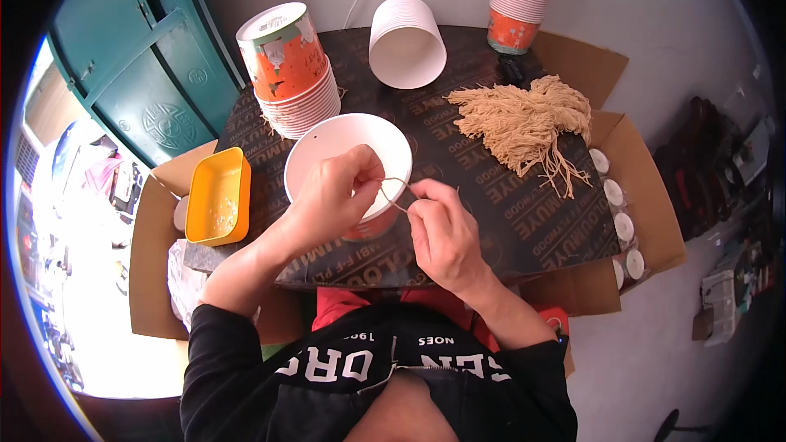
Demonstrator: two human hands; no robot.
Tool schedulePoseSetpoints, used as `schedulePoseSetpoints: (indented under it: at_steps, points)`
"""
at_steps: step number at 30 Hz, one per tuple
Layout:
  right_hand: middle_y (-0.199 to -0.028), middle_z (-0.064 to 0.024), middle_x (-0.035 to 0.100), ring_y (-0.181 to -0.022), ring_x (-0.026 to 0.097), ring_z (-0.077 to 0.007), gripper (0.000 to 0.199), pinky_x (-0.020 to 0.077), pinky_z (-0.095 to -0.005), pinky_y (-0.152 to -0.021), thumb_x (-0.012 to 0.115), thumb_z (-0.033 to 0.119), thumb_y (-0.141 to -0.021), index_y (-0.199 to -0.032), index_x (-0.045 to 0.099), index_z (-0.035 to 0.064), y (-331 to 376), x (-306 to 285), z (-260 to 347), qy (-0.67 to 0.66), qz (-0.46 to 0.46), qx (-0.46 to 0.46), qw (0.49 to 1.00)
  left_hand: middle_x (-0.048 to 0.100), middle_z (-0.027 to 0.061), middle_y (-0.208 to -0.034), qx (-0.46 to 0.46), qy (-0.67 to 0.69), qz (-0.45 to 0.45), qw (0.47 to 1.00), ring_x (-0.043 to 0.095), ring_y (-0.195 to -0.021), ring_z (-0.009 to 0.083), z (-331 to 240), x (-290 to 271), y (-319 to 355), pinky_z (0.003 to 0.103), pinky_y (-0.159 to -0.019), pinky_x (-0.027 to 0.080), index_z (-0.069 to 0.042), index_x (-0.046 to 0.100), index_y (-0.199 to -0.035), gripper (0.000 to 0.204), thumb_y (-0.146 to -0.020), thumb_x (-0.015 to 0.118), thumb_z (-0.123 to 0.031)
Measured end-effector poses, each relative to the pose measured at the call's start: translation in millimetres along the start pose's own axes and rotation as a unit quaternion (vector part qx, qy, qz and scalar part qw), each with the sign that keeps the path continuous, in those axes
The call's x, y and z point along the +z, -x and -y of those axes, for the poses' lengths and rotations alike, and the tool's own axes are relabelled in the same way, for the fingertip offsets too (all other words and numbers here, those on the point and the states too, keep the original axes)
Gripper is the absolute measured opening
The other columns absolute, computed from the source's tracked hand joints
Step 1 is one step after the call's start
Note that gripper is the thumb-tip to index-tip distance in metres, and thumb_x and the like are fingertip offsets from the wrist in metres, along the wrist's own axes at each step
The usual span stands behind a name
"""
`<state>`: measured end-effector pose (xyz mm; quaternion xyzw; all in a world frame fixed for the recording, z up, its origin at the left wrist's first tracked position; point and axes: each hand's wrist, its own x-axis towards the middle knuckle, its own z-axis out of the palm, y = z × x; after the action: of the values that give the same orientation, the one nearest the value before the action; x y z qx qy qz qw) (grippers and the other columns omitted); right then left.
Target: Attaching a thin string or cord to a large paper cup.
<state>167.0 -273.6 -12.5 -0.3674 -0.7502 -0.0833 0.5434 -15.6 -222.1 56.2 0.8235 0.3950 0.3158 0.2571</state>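
Observation:
A white-lined paper bucket (315,155) with an orange outside stands near the front of the dark table, mouth up. Over its rim, my left hand (342,184) is closed in a pinch on a thin tan string (389,194). Just right of the bucket, my right hand (444,233) pinches the same string, which forms a small loop between the two hands. Part of the bucket is hidden behind my left hand. A loose bundle of tan strings (528,119) lies on the table to the right.
A stack of upside-down paper buckets (286,65) stands at back left, and another stack (524,0) at back right. One bucket (407,45) lies on its side between them. A yellow plastic bin (219,196) sits at the left edge. Cardboard boxes (643,221) flank the table.

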Motion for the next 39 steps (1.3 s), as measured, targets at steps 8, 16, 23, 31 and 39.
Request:
schedulePoseSetpoints:
  at_steps: [8, 16, 23, 31, 39]
  points:
    - [-0.063, -0.0043, 0.059, -0.053, 0.056, -0.0076, 0.007, 0.0419, -0.0239, -0.050, 0.062, 0.004, -0.095, -0.093, 0.058, -0.0009, 2.8, 2.4, 9.6, -0.237, 0.000, 0.269, 0.933, 0.065, 0.0102, -0.082, 0.094, -0.061, -0.035, 0.993, 0.066, -0.076, 0.0242, 2.2, 6.0, 7.7, 0.032, -0.072, 0.052, -0.001, 0.060, -0.089, 0.012, -0.080, 0.067, 0.003]
    - [-0.064, 0.0043, 0.055, -0.048, 0.045, 0.0007, 0.016, 0.0316, -0.0178, -0.042, 0.059, 0.014, -0.100, -0.093, 0.061, -0.0002, 0.2, 6.2, 3.5, -0.454, 0.010, 0.407, 0.793, 0.062, 0.0101, -0.076, 0.309, -0.137, -0.066, 0.939, 0.062, -0.073, 0.0322, -2.1, 5.4, 1.0, 0.040, -0.075, 0.049, -0.006, 0.056, -0.085, 0.026, -0.070, 0.076, -0.003]
    - [-0.066, 0.0038, 0.056, -0.047, 0.043, 0.0007, 0.016, 0.0301, -0.0181, -0.040, 0.059, 0.013, -0.100, -0.093, 0.063, -0.0010, 5.1, 11.6, 3.1, -0.512, 0.001, 0.427, 0.746, 0.062, 0.0093, -0.070, 0.210, -0.092, -0.043, 0.972, 0.062, -0.073, 0.0313, 0.9, 8.0, 2.3, 0.040, -0.076, 0.048, -0.005, 0.056, -0.076, 0.021, -0.072, 0.076, -0.005]
    - [-0.068, 0.0010, 0.055, -0.047, 0.040, -0.0023, 0.015, 0.0307, -0.0203, -0.046, 0.059, 0.011, -0.098, -0.093, 0.064, -0.0020, 1.9, 13.0, 9.7, -0.566, -0.028, 0.479, 0.671, 0.063, 0.0085, -0.073, 0.242, -0.054, -0.009, 0.969, 0.063, -0.076, 0.0300, 4.9, 7.8, -1.5, 0.039, -0.077, 0.048, -0.005, 0.060, -0.079, 0.016, -0.075, 0.076, -0.007]
    - [-0.066, 0.0024, 0.055, -0.048, 0.042, -0.0025, 0.020, 0.0316, -0.0200, -0.044, 0.059, 0.018, -0.099, -0.093, 0.064, -0.0009, 10.3, 17.2, 5.2, -0.576, -0.038, 0.475, 0.665, 0.064, 0.0095, -0.083, 0.120, -0.007, 0.052, 0.991, 0.064, -0.082, 0.0263, -2.0, 0.8, 3.6, 0.035, -0.079, 0.050, -0.003, 0.060, -0.094, 0.019, -0.078, 0.069, 0.001]
